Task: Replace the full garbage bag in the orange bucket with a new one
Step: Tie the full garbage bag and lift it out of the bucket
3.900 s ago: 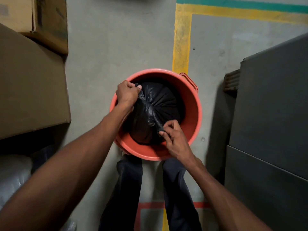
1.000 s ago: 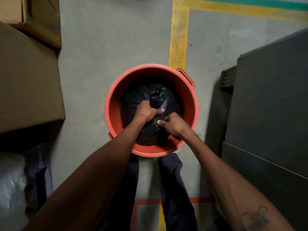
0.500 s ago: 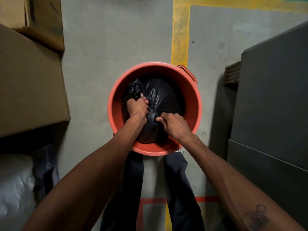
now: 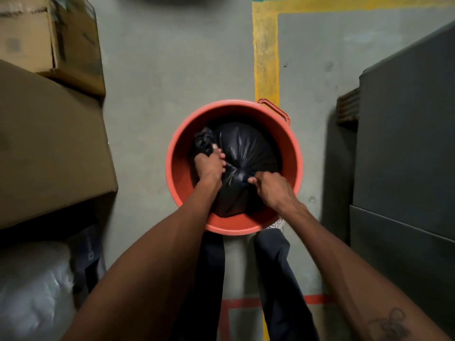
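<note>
Both fists clamp the shiny black plastic garbage bag [image 4: 246, 153] inside the round orange plastic bucket [image 4: 294, 153]: left hand [image 4: 209, 166] gripping one gathered tail, right hand [image 4: 269, 187] the other. Thin film may tear if yanked.

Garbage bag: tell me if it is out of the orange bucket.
No, the garbage bag sits inside the orange bucket, left hand and right hand gripping it.

Head camera, straight down (close) over bucket [image 4: 288, 153]

One bucket [image 4: 288, 153], one bag [image 4: 246, 146], two boxes [image 4: 49, 143] [image 4: 46, 38]
</note>
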A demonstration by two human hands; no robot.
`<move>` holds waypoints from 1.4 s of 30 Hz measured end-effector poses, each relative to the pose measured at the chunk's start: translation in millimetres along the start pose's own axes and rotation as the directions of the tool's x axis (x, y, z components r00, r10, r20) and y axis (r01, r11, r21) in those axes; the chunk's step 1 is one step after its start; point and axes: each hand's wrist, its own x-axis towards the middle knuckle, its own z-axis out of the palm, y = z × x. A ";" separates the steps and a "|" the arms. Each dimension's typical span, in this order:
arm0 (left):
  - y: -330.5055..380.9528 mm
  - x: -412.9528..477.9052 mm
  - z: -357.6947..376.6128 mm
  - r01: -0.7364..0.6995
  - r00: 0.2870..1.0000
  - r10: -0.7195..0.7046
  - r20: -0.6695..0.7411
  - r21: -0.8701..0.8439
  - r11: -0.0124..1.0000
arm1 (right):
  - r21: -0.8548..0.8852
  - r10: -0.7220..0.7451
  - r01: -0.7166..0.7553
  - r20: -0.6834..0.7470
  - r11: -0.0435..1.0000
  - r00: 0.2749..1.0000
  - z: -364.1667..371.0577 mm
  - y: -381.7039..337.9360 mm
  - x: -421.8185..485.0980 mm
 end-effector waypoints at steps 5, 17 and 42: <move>-5.5 -0.1 -5.8 -0.378 0.907 0.298 0.298 0.261 0.889 | 0.092 0.045 -0.044 -0.011 0.995 0.999 -22.0 13.9 8.2; -16.5 -24.4 -19.1 -0.283 0.918 0.200 0.343 0.210 0.936 | 0.101 0.085 -0.081 -0.040 0.992 0.996 14.1 -48.3 7.5; -34.0 -2.4 -97.4 -0.369 0.870 0.362 0.336 0.929 0.025 | 0.465 0.257 -0.223 -0.010 0.857 0.966 -6.2 -57.1 22.7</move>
